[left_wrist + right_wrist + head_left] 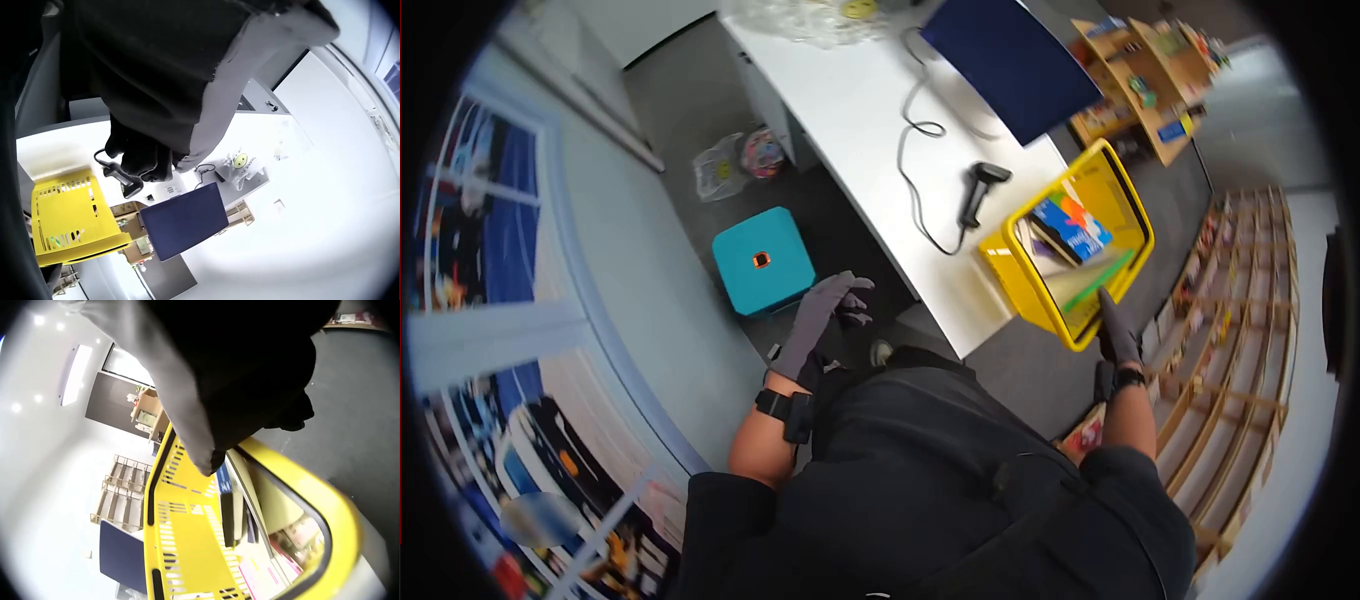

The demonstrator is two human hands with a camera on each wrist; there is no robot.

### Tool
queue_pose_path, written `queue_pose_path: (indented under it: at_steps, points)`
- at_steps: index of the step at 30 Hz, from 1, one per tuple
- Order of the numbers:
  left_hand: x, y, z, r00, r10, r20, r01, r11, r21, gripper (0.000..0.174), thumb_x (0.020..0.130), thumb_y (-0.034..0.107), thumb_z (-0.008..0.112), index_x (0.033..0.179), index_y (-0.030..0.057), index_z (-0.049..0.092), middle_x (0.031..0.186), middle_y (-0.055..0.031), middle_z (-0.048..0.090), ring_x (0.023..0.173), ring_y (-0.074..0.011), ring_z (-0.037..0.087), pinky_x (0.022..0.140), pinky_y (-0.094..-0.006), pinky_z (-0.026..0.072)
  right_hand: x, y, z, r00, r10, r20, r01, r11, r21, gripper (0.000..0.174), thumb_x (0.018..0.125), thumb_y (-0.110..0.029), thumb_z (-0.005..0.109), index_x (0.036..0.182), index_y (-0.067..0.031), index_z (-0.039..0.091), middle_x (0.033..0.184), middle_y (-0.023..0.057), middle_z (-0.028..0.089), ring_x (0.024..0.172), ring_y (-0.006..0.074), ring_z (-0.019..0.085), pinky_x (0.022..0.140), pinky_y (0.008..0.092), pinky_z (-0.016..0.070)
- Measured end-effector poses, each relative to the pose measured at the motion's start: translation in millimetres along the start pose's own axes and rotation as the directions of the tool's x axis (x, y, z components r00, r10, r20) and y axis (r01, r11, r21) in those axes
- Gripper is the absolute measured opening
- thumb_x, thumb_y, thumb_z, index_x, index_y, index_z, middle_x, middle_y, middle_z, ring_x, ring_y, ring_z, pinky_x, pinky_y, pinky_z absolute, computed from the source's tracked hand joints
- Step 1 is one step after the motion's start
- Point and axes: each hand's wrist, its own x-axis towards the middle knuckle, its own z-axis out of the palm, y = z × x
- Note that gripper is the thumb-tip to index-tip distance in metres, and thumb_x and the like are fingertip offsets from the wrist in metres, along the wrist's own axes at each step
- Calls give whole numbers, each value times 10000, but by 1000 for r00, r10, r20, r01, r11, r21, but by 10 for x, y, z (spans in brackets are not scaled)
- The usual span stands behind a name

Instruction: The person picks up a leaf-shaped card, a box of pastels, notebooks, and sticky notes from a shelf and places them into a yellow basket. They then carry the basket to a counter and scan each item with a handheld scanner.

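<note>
A yellow basket (998, 262) with books (1072, 228) and a green item (1100, 281) inside stands tilted at the desk's corner. My gloved right hand (1118, 330) grips its near rim; in the right wrist view this hand (244, 387) has one fingertip inside the basket (187, 534) and other fingers outside the rim. My left hand (825, 312) hangs in the air left of the desk, fingers loosely bent, holding nothing. The left wrist view has the left hand (162, 94) in front of the desk, with the basket (69, 215) at lower left.
On the white desk (840, 130) are a corded black scanner (978, 195), a dark monitor (1010, 70) and clear plastic packaging (810, 20). A teal stool (745, 285) and plastic bags (720, 168) are on the floor at left. Wooden shelves (1230, 370) line the right side.
</note>
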Motion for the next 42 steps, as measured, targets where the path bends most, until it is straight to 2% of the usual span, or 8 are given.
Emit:
queue_pose_path:
  at_steps: [3,13,15,17,22,24,30,42]
  points:
    - [165,2,132,995,-85,57,82,995,58,369,1105,289,633,1175,-54,749,840,-56,711,752,-179,709,698,-360,640,182,6,86,984,54,-172,-109,938,-329,410,1037,-357,706,1215,11,736,1015,87,756,823,203,704,744,359,559]
    - [696,362,575,977,-207,41,199,969,146,375,1086,301,642,1272,-14,726,967,-63,708,795,-186,694,791,-382,624,118,214,141,966,7,-259,-24,998,-60,441,976,-331,732,1214,41,748,1006,131,804,871,243,774,787,385,583]
    - [825,511,770,972,-231,48,215,951,221,378,1088,318,636,1281,6,729,974,-57,708,796,-188,695,811,-386,617,-412,-500,257,841,-396,-368,240,884,-402,528,994,-264,735,1424,28,638,1056,121,770,852,216,738,771,360,590]
    - [917,659,974,968,-249,35,229,932,281,380,1089,327,633,1286,17,731,978,-54,709,796,-190,695,820,-388,613,-406,-721,345,659,-626,-416,652,752,-99,622,988,-278,734,1538,-36,571,1074,123,768,804,179,729,725,315,577]
    - [1195,984,1504,972,-229,51,147,763,629,379,1101,329,621,1299,23,725,957,-64,705,836,-186,698,816,-366,603,45,-827,440,974,-210,-82,222,954,199,678,976,-309,741,1579,-70,546,1064,112,762,746,139,702,651,281,550]
    - [1323,1050,1581,971,-212,114,68,694,717,376,1108,328,615,1303,26,725,948,-71,705,856,-187,703,820,-360,601,339,-821,474,996,-59,-63,54,995,-78,716,962,-346,757,1588,-75,540,1042,108,756,708,131,683,616,278,537]
    - [1855,1356,1573,935,-324,142,146,719,680,394,1124,308,591,1319,-14,707,950,-91,709,873,-203,717,839,-362,613,650,-771,759,968,-47,-247,-21,964,-265,750,940,-401,782,1581,-86,551,971,91,739,631,140,645,557,300,525]
    - [3441,2635,1064,830,-479,285,169,704,690,409,1131,282,575,1304,-67,699,905,-81,708,877,-199,728,835,-353,616,915,-996,1205,747,365,-555,-409,911,48,539,958,-431,787,1289,-11,714,927,112,742,607,197,683,530,341,541]
